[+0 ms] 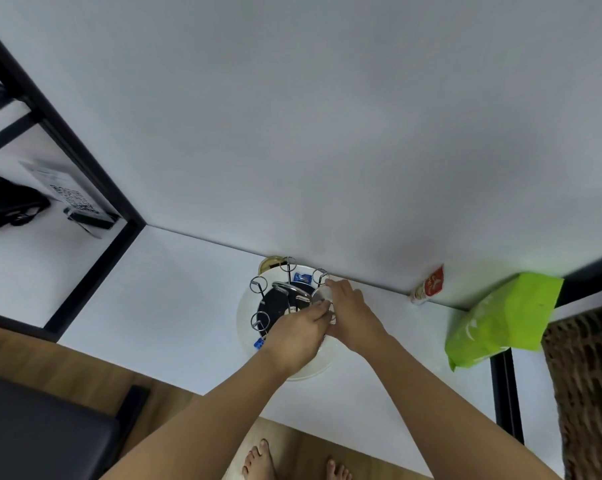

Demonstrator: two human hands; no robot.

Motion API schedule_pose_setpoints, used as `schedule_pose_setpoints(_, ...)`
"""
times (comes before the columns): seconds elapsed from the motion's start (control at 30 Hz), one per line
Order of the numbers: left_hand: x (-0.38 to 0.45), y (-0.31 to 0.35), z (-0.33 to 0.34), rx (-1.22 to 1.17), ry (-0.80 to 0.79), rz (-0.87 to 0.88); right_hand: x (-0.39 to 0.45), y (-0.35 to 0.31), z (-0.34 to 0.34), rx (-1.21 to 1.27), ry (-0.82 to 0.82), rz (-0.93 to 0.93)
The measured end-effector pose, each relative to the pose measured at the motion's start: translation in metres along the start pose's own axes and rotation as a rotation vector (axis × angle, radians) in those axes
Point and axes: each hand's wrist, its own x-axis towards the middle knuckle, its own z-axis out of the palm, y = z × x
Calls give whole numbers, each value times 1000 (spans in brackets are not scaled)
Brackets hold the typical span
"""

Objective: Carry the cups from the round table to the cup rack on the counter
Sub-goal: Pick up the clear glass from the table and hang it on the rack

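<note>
A chrome wire cup rack (281,295) with looped arms stands on a round white tray (313,365) on the white counter (175,306). Both my hands are over its right side. My right hand (348,310) holds a clear glass cup (322,294) upside down by one of the rack's right arms. My left hand (301,332) reaches in beside it, fingertips touching the cup's near side. Whether the cup sits on the arm is hidden by my fingers. The round table is out of view.
A bright green bag (500,318) lies at the counter's right, a small red-and-white packet (429,285) leans on the wall. A black-framed shelf (85,188) holds a card and dark items at left. A dark seat (43,434) sits lower left, a woven basket (587,393) at right.
</note>
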Motion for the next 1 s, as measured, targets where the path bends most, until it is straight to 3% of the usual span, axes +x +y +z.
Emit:
schedule_pose_setpoints(0.1,3,-4,1,35,-75,-67,-1,3,6,25,2,2)
schedule_pose_setpoints(0.3,1,0,0,-26,14,-29,-3,9,11,59,3,-17)
schedule_pose_setpoints(0.43,3,-3,-3,37,-112,-83,-8,15,14,122,-8,-46)
schedule_pose_setpoints(0.83,0,0,-18,-26,-15,-57,-19,22,7,253,-42,-41)
schedule_pose_setpoints(1.0,-1,7,-55,-231,117,-82,-18,11,-29,197,-42,-67)
